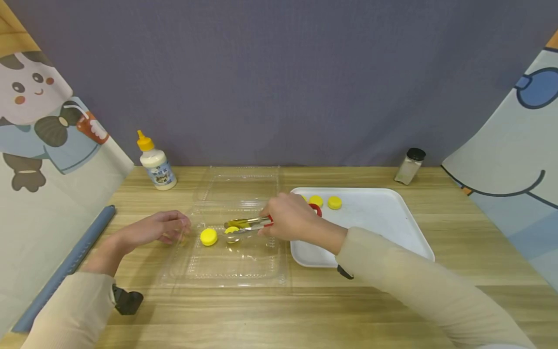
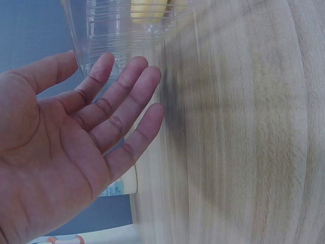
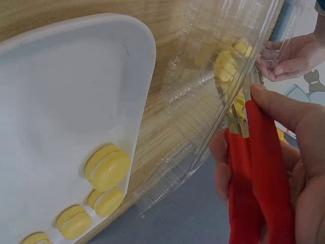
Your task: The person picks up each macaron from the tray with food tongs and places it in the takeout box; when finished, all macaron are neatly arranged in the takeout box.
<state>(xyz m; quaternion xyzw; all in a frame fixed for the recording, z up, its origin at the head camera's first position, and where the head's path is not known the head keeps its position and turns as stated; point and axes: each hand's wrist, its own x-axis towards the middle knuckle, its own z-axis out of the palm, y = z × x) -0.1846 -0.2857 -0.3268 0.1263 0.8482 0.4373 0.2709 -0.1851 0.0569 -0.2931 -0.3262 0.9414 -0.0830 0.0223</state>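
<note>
One jar (image 1: 409, 168) behind the white tray (image 1: 379, 213)

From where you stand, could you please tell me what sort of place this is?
Probably a staged tabletop booth: a wood-grain table has a plain grey backdrop behind it and large cartoon prints at both sides.

Six-plus macarons (image 1: 209, 237), one pair of tongs (image 3: 266, 173), one box (image 1: 235, 271), one tray (image 1: 383, 213)
</note>
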